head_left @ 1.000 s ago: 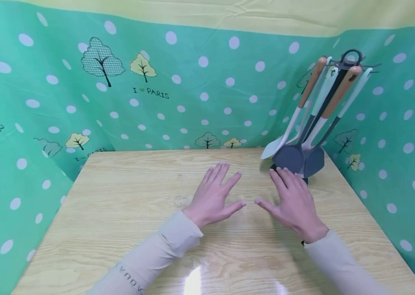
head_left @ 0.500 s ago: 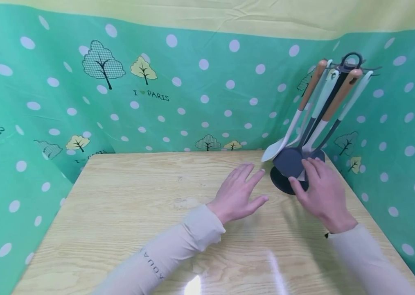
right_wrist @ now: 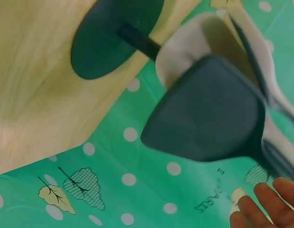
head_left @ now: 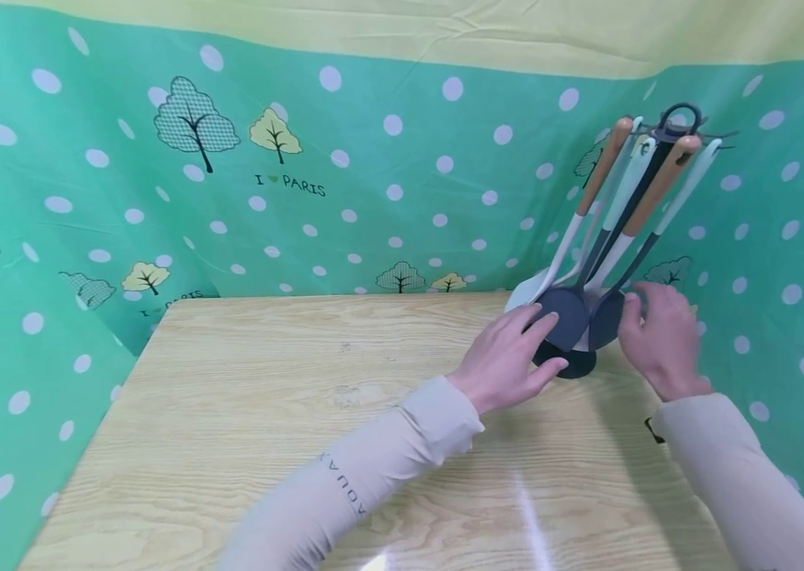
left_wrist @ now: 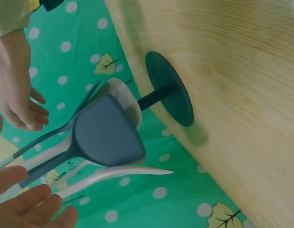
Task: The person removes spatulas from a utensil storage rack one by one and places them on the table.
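Note:
At the table's back right stands a utensil rack with a round black base (head_left: 575, 365) and a ring on top. Several kitchen utensils hang round its post: a dark turner (left_wrist: 106, 130), another dark-headed utensil (right_wrist: 209, 114), and pale ones, with brown or mint handles. My left hand (head_left: 512, 357) is spread just in front of the rack on its left side, fingers apart. Beside the rack's right side is my right hand (head_left: 666, 341), fingers slightly bent, with nothing held. Whether either hand touches the utensils cannot be told. The lower post is partly hidden in the head view.
A wooden table (head_left: 266, 412) lies under the arms. Green dotted cloth (head_left: 345, 174) hangs behind it and along both sides, close to the rack at the back right.
Both hands have moved right and toward the rack. The right hand has gone from in front of it to its right side; the left has come up to its front left. The rack stays put.

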`<state>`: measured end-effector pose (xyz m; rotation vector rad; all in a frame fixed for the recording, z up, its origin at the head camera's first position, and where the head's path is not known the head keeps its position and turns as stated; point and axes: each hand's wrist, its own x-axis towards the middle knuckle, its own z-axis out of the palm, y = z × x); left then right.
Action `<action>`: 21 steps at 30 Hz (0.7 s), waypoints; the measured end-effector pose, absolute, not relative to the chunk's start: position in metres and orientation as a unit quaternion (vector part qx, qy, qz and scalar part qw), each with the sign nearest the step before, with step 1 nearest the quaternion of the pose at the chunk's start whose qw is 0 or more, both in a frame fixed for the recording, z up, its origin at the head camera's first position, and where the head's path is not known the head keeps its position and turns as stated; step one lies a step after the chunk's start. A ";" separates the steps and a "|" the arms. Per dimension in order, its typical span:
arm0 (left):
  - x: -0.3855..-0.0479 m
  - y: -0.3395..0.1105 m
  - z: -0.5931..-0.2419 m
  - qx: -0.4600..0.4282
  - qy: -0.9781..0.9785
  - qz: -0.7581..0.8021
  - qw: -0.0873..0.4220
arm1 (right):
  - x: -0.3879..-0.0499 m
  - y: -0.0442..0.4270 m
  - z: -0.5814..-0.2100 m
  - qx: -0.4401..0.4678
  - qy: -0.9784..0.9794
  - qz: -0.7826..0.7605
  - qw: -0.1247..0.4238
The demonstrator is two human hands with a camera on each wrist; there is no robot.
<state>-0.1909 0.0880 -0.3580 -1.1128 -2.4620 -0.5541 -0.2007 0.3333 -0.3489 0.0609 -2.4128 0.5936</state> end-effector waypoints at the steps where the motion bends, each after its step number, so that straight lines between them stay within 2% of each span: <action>1: -0.192 0.091 -0.357 -0.394 -0.877 -0.200 0.190 | -0.204 0.336 -0.347 0.020 -0.918 0.234 0.320; 7: -0.200 0.108 -0.352 -0.382 -0.877 -0.225 0.186 | -0.225 0.353 -0.336 -0.003 -0.911 0.279 0.304; 15: -0.211 0.125 -0.350 -0.372 -0.876 -0.234 0.200 | -0.253 0.375 -0.333 -0.042 -0.923 0.336 0.184; 21: -0.218 0.137 -0.351 -0.354 -0.882 -0.246 0.191 | -0.264 0.381 -0.334 -0.025 -0.903 0.409 0.129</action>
